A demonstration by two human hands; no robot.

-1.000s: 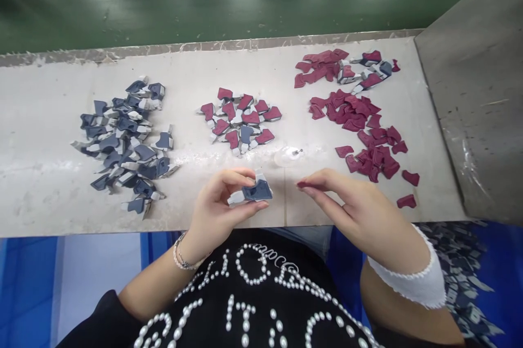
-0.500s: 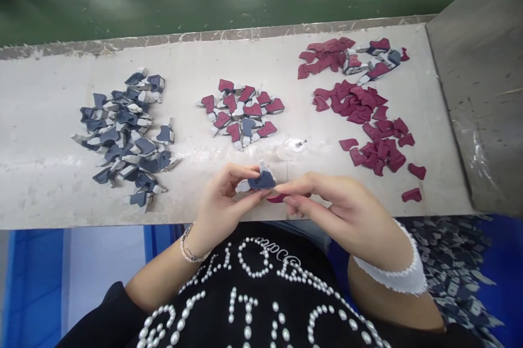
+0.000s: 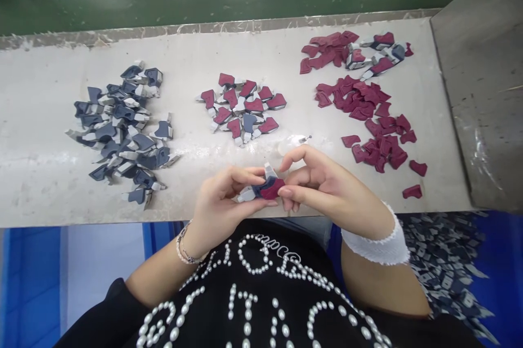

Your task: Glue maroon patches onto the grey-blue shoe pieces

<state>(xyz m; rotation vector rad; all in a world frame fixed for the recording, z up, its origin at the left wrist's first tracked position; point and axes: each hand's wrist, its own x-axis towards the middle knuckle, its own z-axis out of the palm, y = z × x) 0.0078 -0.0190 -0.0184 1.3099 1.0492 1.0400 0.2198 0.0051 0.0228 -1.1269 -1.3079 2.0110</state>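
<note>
Near the table's front edge, my left hand (image 3: 229, 193) is closed, pinching a grey-and-white plastic piece (image 3: 246, 194) between thumb and fingers. On that piece's upper face lies a dark red, irregular flat piece (image 3: 271, 189). The thumb of my right hand (image 3: 316, 182) presses at the red piece's right edge, its fingers curled behind and the index raised. Just beyond the hands is a small clear-white container with a dark thin tip (image 3: 304, 140). Ahead sits a group of grey-white pieces topped with red (image 3: 254, 105); one there shows a bare grey face.
Many grey-white pieces (image 3: 108, 131) are heaped on the left of the white table (image 3: 36, 174). Loose red flat pieces (image 3: 359, 97) lie on the right, beside a metal panel (image 3: 482, 81). Blue bins (image 3: 35, 277) stand below the front edge, the right one holding grey pieces (image 3: 445, 272).
My right hand has brought the red flat piece up from beside the grey piece onto its face. The right index finger has lifted, and the thumb now presses at the red piece's edge.
</note>
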